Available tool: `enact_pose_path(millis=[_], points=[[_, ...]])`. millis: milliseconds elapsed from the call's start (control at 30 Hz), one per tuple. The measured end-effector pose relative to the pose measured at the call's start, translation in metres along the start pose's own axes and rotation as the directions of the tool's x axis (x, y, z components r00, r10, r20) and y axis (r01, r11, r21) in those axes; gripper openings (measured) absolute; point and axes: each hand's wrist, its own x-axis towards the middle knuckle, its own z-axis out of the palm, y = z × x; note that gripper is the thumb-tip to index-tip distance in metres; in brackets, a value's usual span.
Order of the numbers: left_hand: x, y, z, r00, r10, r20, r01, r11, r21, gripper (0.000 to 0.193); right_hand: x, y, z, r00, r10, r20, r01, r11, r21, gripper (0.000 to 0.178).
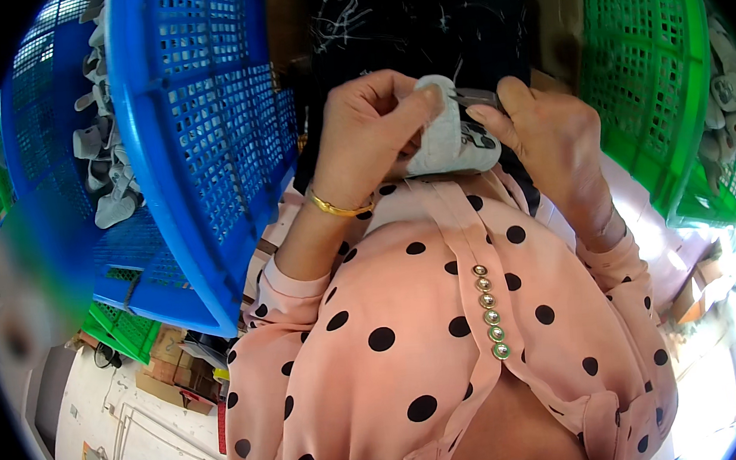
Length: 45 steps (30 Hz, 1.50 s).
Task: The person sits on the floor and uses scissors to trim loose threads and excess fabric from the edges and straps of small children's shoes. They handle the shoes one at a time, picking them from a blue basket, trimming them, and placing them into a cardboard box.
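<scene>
My left hand (369, 130) pinches the edge of a small white shoe upper (441, 142) between thumb and fingers, holding it up close to my body. Dark printed shapes show on the upper's right side. In my right hand (548, 134) is a pair of small dark metal thread snips (479, 98), gripped between thumb and bent forefinger. Their tips point left and lie at the upper's edge, beside my left thumb. From that edge a loose thread (458, 69) sticks up. The far side of the upper is hidden.
A tall blue basket (141, 153) stands close at my left, with several white shoe pieces (108, 164) beyond its wall. At my right is a green basket (646, 78), with more shoe pieces (730, 106) beside it. Thread scraps (342, 11) lie on the dark cloth over my lap.
</scene>
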Motion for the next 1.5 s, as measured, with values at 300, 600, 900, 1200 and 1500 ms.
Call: enact_pose_path(millis=[300,600,900,1200,1500], points=[[-0.004,0.009,-0.001,0.998,-0.054,0.031,0.055,0.998,-0.019,0.017,0.003,-0.005,-0.005,0.995,0.047,0.09,-0.05,0.998,0.028,0.031],[-0.004,0.003,0.001,0.997,0.065,0.034,-0.066,0.997,0.026,0.022,0.015,0.005,0.0,0.971,0.239,-0.003,-0.18,0.741,0.647,0.031],[-0.014,0.002,0.003,0.987,0.15,0.062,-0.158,0.975,0.159,0.019,0.017,-0.006,0.018,0.996,0.086,-0.034,-0.063,0.896,0.441,0.016],[0.0,0.004,-0.001,1.0,0.002,0.028,-0.002,0.999,0.032,0.012,0.008,0.031,0.014,0.963,0.27,0.029,-0.252,0.848,0.466,0.03],[0.008,0.003,-0.01,0.992,-0.014,0.127,0.008,0.999,0.048,0.018,-0.005,0.019,0.002,0.988,-0.121,-0.1,0.121,0.993,-0.008,0.045]])
